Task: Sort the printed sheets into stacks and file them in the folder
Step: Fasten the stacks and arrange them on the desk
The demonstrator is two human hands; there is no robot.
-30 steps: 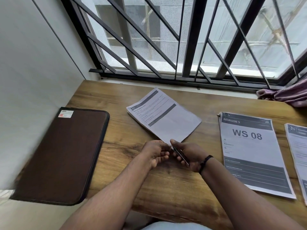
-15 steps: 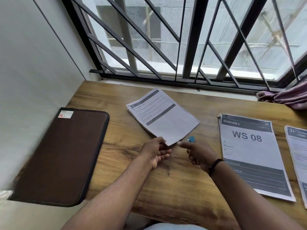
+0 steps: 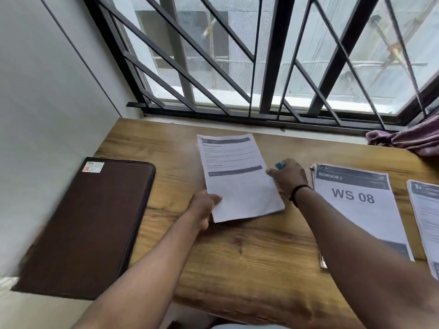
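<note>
Head view: a thin sheaf of printed sheets (image 3: 240, 176) lies mid-bench, the left hand (image 3: 204, 207) pinching its near-left corner, the right hand (image 3: 288, 176) touching its right edge while gripping a small blue object (image 3: 281, 165). Light, limp and slippery paper is probably best squared by its edges. Three stacks show; one brown folder (image 3: 88, 224) lies closed at left.
</note>
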